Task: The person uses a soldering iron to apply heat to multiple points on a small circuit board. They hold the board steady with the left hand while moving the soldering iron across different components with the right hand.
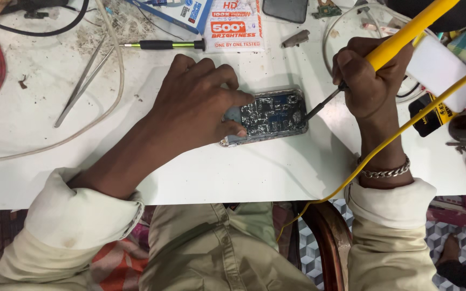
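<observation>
White work surface (233,172), scuffed, its near edge running straight across just above the person's lap. Centre of surface: opened phone with exposed dark circuit board (268,116), lying flat, long side roughly parallel to the near edge, with bare surface between it and that edge.

Left hand (195,108) lies over the phone's left end; thumb and fingertips press its left edge, grip closed on the phone. Right hand (370,81) is wrapped tight around a yellow-handled soldering iron (405,32); the dark tip meets the phone's right edge. Yellow cord (400,132) crosses the right wrist and drops over the near edge. Silver chain bracelet (386,172) sits on that wrist.

Left of the hands: metal tweezers (79,89), a white cable (55,143) curving across, open surface between them and the left forearm. Behind: black-and-green screwdriver (163,45), printed white packet (234,26). Right side is crowded: white rectangular block (440,70), black-and-yellow tool (432,116) close by the right hand.
</observation>
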